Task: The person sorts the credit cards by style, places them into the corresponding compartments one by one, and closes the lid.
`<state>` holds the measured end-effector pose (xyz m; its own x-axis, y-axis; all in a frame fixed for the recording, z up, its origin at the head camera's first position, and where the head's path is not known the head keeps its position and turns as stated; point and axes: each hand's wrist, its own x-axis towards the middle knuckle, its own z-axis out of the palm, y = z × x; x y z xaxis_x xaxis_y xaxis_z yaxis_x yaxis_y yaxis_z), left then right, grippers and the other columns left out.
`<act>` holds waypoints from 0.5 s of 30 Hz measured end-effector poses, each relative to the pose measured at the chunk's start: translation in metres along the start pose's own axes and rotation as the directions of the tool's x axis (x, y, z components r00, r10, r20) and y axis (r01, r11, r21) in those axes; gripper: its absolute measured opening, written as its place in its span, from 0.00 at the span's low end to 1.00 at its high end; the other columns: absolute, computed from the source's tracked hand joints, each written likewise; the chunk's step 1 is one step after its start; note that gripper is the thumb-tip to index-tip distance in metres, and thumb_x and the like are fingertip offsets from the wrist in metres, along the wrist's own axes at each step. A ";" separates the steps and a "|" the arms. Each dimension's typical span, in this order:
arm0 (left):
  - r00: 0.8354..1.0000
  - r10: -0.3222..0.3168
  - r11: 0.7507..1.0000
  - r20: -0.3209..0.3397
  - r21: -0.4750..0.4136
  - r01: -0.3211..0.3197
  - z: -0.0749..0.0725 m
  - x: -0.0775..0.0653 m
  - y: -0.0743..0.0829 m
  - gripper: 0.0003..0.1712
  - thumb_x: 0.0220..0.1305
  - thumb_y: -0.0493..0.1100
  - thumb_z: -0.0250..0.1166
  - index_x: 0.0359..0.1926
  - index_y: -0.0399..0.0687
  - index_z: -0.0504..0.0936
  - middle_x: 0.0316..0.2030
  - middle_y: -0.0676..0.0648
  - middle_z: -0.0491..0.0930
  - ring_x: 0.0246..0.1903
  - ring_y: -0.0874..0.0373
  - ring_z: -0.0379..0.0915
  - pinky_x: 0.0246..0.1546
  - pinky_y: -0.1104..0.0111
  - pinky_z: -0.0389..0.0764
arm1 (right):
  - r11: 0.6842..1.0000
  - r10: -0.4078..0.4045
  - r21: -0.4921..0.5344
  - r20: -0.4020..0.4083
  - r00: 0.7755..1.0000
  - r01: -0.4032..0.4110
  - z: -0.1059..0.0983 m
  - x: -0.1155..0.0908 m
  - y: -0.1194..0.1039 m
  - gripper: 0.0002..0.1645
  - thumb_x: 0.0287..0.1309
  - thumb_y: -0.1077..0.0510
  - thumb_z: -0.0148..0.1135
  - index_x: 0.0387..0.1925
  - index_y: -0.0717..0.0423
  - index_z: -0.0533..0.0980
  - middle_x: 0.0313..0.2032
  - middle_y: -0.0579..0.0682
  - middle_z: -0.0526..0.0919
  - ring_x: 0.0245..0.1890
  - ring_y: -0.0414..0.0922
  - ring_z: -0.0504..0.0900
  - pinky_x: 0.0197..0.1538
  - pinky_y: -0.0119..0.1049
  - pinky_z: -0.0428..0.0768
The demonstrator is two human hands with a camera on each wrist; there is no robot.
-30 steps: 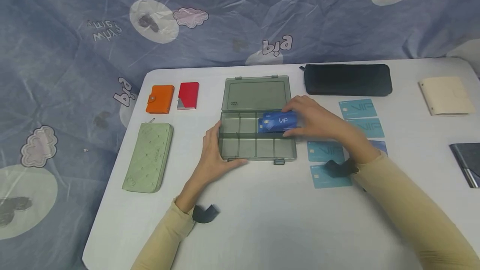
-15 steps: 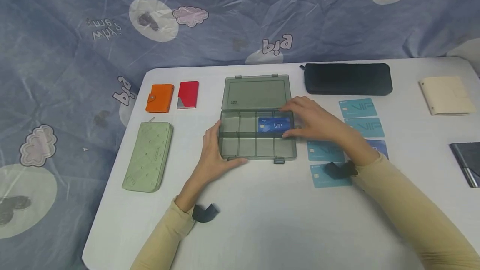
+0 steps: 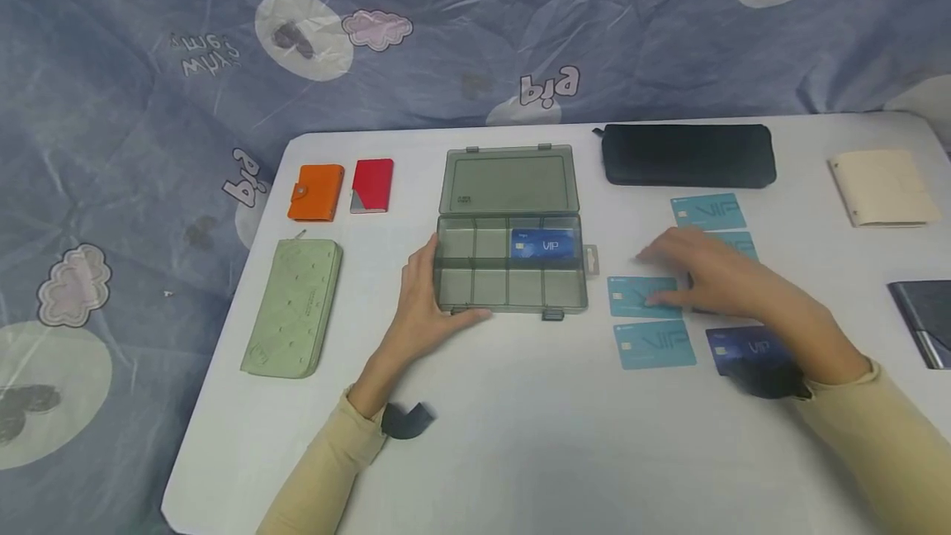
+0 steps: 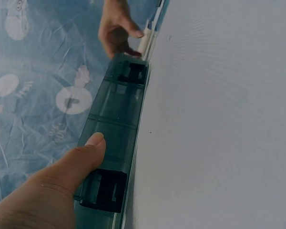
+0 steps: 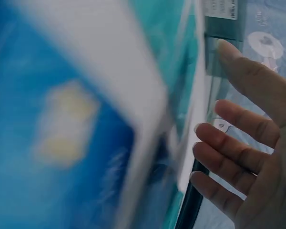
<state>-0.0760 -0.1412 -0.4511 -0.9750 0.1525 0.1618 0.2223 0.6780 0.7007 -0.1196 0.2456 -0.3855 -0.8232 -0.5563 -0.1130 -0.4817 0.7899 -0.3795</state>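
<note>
A green translucent compartment box [image 3: 490,283] lies with its lid raised back on the table. My left hand [image 3: 419,304] rests against its left front corner, fingers along the side. In the left wrist view the thumb [image 4: 81,162] lies on the front wall near a latch. A dark blue VIP card [image 3: 542,244] lies in the back right of the box. My right hand [image 3: 716,275], fingers apart and nothing seen between them, is over the cards right of the box. Beneath or near it are light blue cards [image 3: 631,297] and a dark blue card [image 3: 746,345].
A black zip pouch [image 3: 687,155] lies behind the cards. Farther right are a cream card holder [image 3: 884,188] and a black one [image 3: 924,320]. On the left lie an orange holder [image 3: 316,193], a red one [image 3: 371,186] and a green wallet [image 3: 293,308].
My right hand has let go of the dark blue card in the box and moved right over the loose cards. My left hand stays at the box.
</note>
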 end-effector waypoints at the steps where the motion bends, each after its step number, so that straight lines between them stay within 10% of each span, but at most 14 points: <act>1: 1.000 0.001 1.000 0.000 0.000 -0.001 0.000 0.000 0.000 0.70 0.36 0.65 0.74 0.72 0.50 0.42 0.66 0.44 0.54 0.62 0.54 0.49 0.58 0.53 0.63 | 1.000 0.008 -0.018 0.005 1.000 -0.008 0.001 -0.005 0.002 0.35 0.36 0.45 0.76 0.49 0.51 0.77 0.46 0.47 0.78 0.51 0.49 0.72 0.57 0.51 0.68; 15: 0.999 -0.031 1.000 0.019 0.002 0.031 0.000 0.000 0.003 0.70 0.36 0.65 0.74 0.73 0.52 0.41 0.66 0.45 0.53 0.62 0.54 0.48 0.58 0.52 0.63 | 0.993 -0.049 -0.106 -0.056 0.997 0.043 0.012 -0.016 0.010 0.34 0.30 0.44 0.78 0.44 0.50 0.78 0.42 0.45 0.74 0.42 0.44 0.72 0.49 0.45 0.74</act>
<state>-0.0752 -0.1393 -0.4495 -0.9813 0.1448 0.1266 0.1917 0.6842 0.7037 -0.1078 0.2591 -0.3987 -0.8140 -0.5793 -0.0424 -0.5460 0.7881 -0.2841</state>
